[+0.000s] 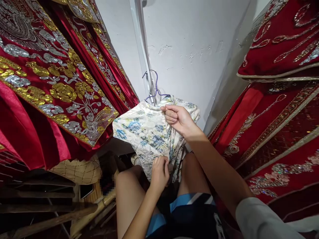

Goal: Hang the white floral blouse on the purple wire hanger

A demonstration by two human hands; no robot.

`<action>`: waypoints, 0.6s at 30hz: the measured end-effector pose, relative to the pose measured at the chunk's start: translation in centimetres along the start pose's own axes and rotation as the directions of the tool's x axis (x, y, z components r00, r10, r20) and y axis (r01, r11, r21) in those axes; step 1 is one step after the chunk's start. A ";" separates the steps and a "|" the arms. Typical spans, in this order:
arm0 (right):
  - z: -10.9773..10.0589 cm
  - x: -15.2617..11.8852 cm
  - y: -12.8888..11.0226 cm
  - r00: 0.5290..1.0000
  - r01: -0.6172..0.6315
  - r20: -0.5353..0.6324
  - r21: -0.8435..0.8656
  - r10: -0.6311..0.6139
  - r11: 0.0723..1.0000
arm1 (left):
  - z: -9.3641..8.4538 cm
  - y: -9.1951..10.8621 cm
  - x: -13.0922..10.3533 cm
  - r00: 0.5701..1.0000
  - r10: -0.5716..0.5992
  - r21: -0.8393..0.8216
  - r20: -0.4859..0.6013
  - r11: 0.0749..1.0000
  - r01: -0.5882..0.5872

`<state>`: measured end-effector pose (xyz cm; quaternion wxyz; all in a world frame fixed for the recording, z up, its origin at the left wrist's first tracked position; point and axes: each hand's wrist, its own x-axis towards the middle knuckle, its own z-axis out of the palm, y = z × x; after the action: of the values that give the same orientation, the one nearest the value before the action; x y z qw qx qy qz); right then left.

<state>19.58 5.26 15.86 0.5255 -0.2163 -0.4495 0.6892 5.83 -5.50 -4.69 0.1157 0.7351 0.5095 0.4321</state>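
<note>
A white shirt (149,132) with blue and yellow-green flowers hangs in front of me, its front parting down the middle. It is on a thin purple hanger (157,83). Near the neckline, my right hand (177,119) is closed, with thumb and finger pinching the shirt's upper front edge. Lower down, my left hand (159,171) is closed on the same front edge, fingers curled over the cloth. The part of the edge inside each hand is hidden.
A pale metal pole (141,43) stands behind the hanger against a white wall (189,30). Red sequined garments (62,89) hang at left, and more red embroidered ones (281,109) at right. Wooden slats (37,209) and a phone-like dark slab (86,191) are lower left.
</note>
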 end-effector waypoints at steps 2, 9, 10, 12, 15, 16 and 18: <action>0.0 0.0 0.2 1.000 0.028 0.000 -0.013 -0.028 1.000 | -0.5 -0.4 0.5 0.998 0.006 0.014 0.065 1.000 -0.007; 0.4 -1.4 2.1 0.987 0.161 0.026 -0.218 -0.159 0.963 | -7.4 3.0 8.5 0.983 0.115 -0.135 -0.141 0.982 -0.134; 0.6 -1.4 2.0 0.984 0.179 0.046 -0.254 -0.173 0.951 | -8.5 3.8 10.2 0.962 0.156 -0.123 -0.224 0.975 -0.187; 1.1 -1.4 1.5 0.977 0.212 0.097 -0.308 -0.191 0.927 | -10.2 5.3 13.4 0.924 0.240 -0.057 -0.298 0.962 -0.268; 1.1 -0.8 1.4 0.966 0.259 0.107 -0.347 -0.237 0.901 | -11.1 6.9 16.5 0.902 0.359 0.047 -0.240 0.932 -0.359; 0.8 -0.5 1.9 0.963 0.271 0.085 -0.357 -0.258 0.894 | -11.0 7.3 17.0 0.892 0.387 0.080 -0.234 0.922 -0.379; -0.1 0.0 3.5 0.961 0.262 0.021 -0.385 -0.275 0.885 | -10.9 7.9 17.4 0.864 0.415 0.136 -0.285 0.910 -0.392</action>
<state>17.75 5.11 12.83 0.5706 -0.2624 -0.5925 0.5045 4.58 2.73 15.68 -0.0852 0.7527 0.3717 0.5367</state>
